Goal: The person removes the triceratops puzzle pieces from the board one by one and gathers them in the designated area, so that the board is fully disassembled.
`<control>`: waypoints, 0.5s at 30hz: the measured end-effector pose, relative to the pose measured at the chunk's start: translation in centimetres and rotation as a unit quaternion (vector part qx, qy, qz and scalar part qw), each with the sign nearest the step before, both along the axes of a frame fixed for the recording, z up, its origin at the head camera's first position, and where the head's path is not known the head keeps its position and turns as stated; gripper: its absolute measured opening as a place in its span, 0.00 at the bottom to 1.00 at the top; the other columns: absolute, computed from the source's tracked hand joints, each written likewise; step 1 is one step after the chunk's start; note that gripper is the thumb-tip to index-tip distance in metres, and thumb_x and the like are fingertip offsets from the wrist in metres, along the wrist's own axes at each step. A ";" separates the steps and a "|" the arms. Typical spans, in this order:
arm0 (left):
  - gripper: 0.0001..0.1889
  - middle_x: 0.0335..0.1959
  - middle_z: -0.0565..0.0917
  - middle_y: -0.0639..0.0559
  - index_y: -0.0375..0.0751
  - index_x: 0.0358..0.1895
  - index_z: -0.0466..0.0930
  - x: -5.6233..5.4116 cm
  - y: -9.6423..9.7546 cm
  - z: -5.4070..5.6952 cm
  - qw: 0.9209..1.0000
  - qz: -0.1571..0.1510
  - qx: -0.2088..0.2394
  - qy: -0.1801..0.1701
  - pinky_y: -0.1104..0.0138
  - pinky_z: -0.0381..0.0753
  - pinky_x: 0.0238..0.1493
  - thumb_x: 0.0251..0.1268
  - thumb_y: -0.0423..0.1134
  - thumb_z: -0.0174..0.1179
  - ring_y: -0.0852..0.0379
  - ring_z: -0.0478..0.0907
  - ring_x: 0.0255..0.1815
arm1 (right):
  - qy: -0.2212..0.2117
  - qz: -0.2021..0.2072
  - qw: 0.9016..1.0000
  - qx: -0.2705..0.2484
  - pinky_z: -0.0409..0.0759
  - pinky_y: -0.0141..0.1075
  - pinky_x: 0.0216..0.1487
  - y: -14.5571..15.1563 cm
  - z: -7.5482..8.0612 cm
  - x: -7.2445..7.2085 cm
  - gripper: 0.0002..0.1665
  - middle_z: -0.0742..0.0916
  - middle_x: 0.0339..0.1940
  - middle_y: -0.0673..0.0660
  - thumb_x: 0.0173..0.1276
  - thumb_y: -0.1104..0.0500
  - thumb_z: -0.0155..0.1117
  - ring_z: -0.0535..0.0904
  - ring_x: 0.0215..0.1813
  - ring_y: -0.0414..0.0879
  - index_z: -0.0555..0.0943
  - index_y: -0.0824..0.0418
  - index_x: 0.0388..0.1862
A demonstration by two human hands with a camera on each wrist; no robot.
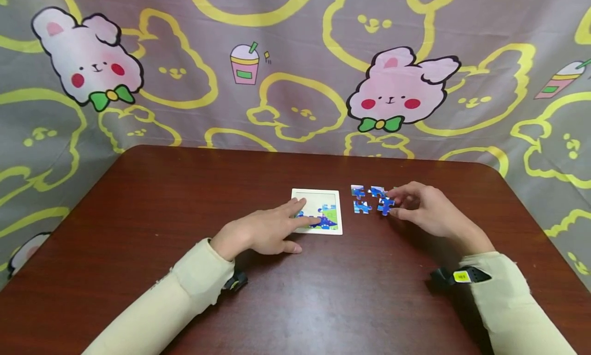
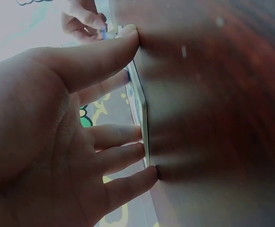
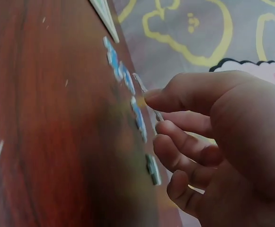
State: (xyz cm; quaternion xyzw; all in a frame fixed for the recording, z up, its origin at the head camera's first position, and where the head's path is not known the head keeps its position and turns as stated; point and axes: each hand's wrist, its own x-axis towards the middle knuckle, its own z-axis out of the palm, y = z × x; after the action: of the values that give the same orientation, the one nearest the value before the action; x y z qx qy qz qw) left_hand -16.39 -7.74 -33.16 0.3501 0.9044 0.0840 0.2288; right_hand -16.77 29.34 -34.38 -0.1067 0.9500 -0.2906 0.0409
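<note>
My left hand [image 1: 268,231] lies with extended fingers over a white-framed puzzle tray [image 1: 340,214], its fingertips on the tray and its thumb on the table in front. Inside the tray, joined jigsaw pieces [image 1: 329,219] show a blue and green picture along the lower part; my fingers hide some of it. To the right, my right hand [image 1: 427,209] pinches a thin jigsaw piece [image 3: 139,82] between thumb and fingers, seen edge-on in the right wrist view. Loose blue jigsaw pieces [image 1: 362,207] lie beside that hand, between it and the tray.
The dark red-brown table [image 1: 184,191] has rounded far corners. Behind it hangs a grey curtain [image 1: 286,52] printed with rabbits and yellow outlines. In the right wrist view, a darker piece [image 3: 152,169] lies on the table below the fingers.
</note>
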 end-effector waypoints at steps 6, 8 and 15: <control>0.37 0.91 0.43 0.46 0.66 0.85 0.58 0.0 0.0 0.0 1.000 -0.002 0.005 -0.003 0.44 0.72 0.77 0.79 0.50 0.63 0.45 0.40 0.92 | 0.012 0.031 0.999 0.018 0.77 0.33 0.39 0.3 -0.7 -0.1 0.22 0.84 0.45 0.57 0.71 0.60 0.75 0.77 0.45 0.50 0.86 0.59 0.63; 0.37 0.91 0.43 0.45 0.66 0.85 0.58 0.0 0.0 -0.1 1.000 -0.003 0.006 -0.003 0.44 0.71 0.78 0.79 0.50 0.63 0.45 0.40 0.92 | 0.017 0.035 0.999 0.023 0.76 0.33 0.38 0.2 -1.0 -0.2 0.22 0.84 0.45 0.56 0.71 0.60 0.75 0.77 0.45 0.50 0.86 0.59 0.63; 0.37 0.91 0.44 0.46 0.66 0.85 0.59 0.0 0.1 -0.1 1.000 0.000 0.006 0.000 0.43 0.73 0.76 0.78 0.50 0.63 0.45 0.41 0.92 | 0.022 0.034 0.999 0.030 0.71 0.34 0.38 -0.3 -1.3 -0.1 0.23 0.82 0.47 0.59 0.71 0.60 0.75 0.75 0.43 0.48 0.86 0.61 0.64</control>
State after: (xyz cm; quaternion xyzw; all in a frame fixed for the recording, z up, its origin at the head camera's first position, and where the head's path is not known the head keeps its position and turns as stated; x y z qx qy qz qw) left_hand -16.35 -7.67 -33.24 0.3511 0.9039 0.0892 0.2273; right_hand -16.92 29.07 -35.64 -0.1443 0.9546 -0.2584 0.0331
